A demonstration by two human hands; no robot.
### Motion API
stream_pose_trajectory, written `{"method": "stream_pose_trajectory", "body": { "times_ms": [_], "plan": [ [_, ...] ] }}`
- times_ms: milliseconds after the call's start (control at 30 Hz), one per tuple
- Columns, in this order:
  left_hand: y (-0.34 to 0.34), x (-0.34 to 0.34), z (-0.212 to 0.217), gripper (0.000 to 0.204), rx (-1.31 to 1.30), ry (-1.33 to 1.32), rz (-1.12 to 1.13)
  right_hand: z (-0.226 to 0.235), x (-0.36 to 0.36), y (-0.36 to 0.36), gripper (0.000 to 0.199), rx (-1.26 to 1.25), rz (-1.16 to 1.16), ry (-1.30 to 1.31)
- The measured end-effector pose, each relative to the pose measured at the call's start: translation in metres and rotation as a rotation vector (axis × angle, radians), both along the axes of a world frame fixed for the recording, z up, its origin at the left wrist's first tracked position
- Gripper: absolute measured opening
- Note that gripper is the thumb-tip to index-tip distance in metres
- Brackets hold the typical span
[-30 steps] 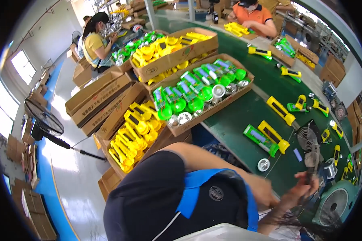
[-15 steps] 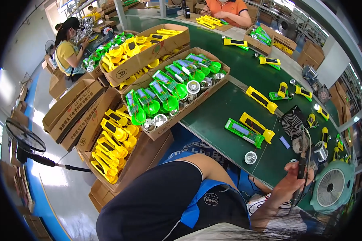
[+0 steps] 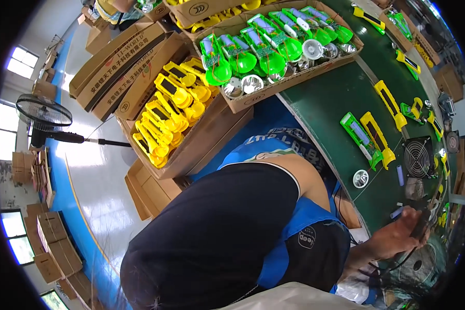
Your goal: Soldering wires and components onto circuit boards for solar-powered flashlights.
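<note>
Plainly, the near edge of the green tabletop (image 3: 315, 93) runs slantwise down toward the hand, and the carton (image 3: 294, 77) of green lamp bodies juts over its far-left corner. Bare surface lies between that carton and the open green casing (image 3: 361, 137), which rests beside a yellow frame (image 3: 378, 142); a round reflector (image 3: 360, 179) sits close to the edge below them. Room is tighter rightward, where a black fan grille (image 3: 418, 157), a purple cell (image 3: 400, 175) and a green desk fan (image 3: 417, 264) crowd the hand. The right hand (image 3: 398, 238) is over the lower right of the tabletop, its fingers curled closed about a dark, blurred tool (image 3: 427, 221), with a black cord (image 3: 404, 260) looping beneath; the left hand is hidden, so I cannot tell how its fingers stand
</note>
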State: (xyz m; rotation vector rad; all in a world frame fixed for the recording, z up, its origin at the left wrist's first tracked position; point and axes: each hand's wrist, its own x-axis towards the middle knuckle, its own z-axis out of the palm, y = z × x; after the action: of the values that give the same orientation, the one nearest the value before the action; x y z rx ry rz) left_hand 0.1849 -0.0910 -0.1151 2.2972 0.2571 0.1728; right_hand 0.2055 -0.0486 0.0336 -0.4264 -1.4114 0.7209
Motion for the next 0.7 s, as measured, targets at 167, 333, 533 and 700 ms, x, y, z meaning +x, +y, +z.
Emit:
{"method": "stream_pose_trajectory", "body": {
  "times_ms": [167, 333, 533, 700],
  "plan": [
    [-0.003, 0.001, -0.008, 0.026, -0.016, 0.044, -0.037, 0.001, -0.004, -0.005, 0.054, -0.009, 0.001, 0.011],
    [-0.002, 0.003, -0.017, 0.028, -0.043, 0.079, -0.065, -0.003, 0.0, -0.004, 0.055, -0.049, -0.047, 0.042],
    [-0.007, -0.002, -0.031, 0.029, -0.117, 0.135, -0.099, -0.005, -0.006, -0.003, 0.059, -0.036, -0.006, -0.002],
    [-0.011, -0.053, 0.007, 0.031, -0.292, -0.01, -0.11, -0.018, 0.004, 0.006, 0.063, 0.042, -0.132, -0.066]
  ]
}}
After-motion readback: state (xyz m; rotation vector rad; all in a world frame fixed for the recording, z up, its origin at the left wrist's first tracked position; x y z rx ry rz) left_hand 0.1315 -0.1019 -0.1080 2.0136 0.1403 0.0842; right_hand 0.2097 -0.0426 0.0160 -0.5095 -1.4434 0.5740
